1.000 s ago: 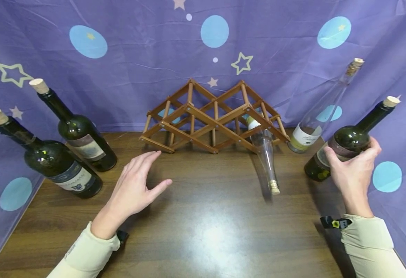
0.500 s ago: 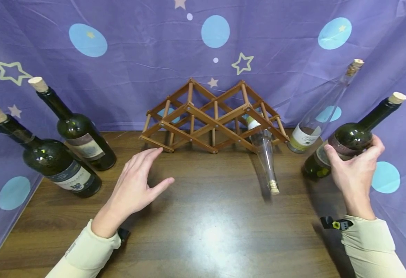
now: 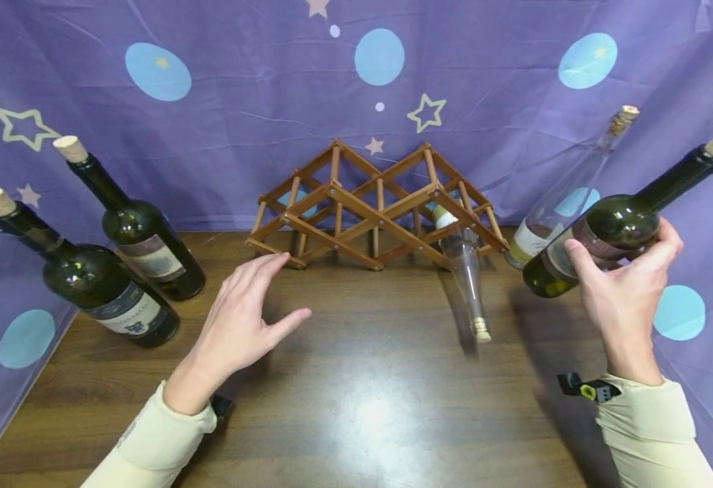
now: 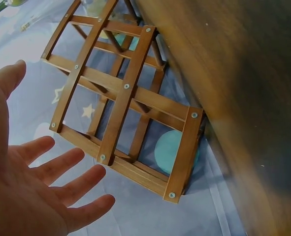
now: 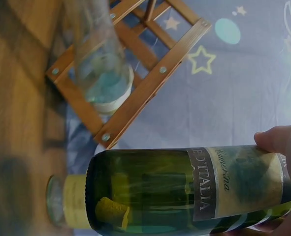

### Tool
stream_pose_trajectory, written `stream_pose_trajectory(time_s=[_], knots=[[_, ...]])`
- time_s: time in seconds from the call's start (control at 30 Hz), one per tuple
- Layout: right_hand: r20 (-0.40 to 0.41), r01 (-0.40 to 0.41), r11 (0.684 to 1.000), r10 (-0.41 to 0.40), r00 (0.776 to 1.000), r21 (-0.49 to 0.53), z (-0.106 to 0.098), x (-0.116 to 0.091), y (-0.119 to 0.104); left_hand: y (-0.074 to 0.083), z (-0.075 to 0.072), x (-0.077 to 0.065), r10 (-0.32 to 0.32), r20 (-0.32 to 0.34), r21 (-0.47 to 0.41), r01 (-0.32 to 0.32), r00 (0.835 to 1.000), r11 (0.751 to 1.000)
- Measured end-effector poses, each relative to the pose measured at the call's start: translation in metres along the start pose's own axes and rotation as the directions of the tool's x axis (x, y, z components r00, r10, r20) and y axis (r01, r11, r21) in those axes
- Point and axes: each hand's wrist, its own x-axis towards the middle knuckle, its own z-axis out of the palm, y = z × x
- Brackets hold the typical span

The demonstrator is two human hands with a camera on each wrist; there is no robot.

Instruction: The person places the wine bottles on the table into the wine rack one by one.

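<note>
While its base hung clear of the bench [image 3: 356, 373], a green wine bottle [image 3: 600, 230] leaned with its corked neck toward the right, the right hand's [image 3: 627, 291] grip clamped round its labelled body, thumb on the near side. Just behind it stood a corked clear bottle [image 3: 570, 186], partly hidden. The left hand's [image 3: 237, 322] grip was apart, thumb and fingers spread near the left end of a wooden rack [image 3: 381, 220]; whether the fingertips touched it, I could not tell. A second clear bottle [image 3: 465, 264] lay base-first in the rack's right part, its neck pointing out toward the person. Two dark bottles [image 3: 106, 291] stood upright at far left, before a purple starry curtain [image 3: 240, 135].
</note>
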Motion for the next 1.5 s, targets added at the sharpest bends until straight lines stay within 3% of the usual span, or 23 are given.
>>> stream_pose_trajectory(time_s=[0.23, 0.57, 0.9, 1.03, 1.27, 1.5], knots=[[0.015, 0.05, 0.995, -0.052, 0.999, 0.084, -0.001, -0.012, -0.038, 0.003, -0.003, 0.007, 0.009, -0.021, -0.007, -0.009, 1.0, 1.0], [0.016, 0.045, 0.989, -0.048, 0.999, 0.144, 0.005, -0.01, -0.038, 0.011, -0.004, 0.016, 0.016, -0.03, -0.015, -0.017, 0.999, 1.0], [0.074, -0.007, 0.971, -0.011, 0.997, 0.238, 0.013, -0.019, -0.057, 0.022, -0.001, 0.024, 0.031, -0.037, -0.037, -0.032, 0.999, 0.999], [0.095, -0.003, 0.956, -0.026, 0.995, 0.295, 0.019, -0.023, -0.058, 0.026, 0.001, 0.027, 0.039, -0.04, -0.046, -0.041, 0.998, 0.998], [0.16, -0.047, 0.884, -0.031, 0.987, 0.465, 0.034, -0.032, -0.056, 0.034, 0.005, 0.031, 0.053, -0.042, -0.061, -0.056, 0.998, 0.997], [0.23, -0.078, 0.838, -0.058, 0.972, 0.54, 0.047, -0.045, -0.058, 0.04, 0.011, 0.035, 0.086, -0.055, -0.091, -0.091, 0.995, 0.992]])
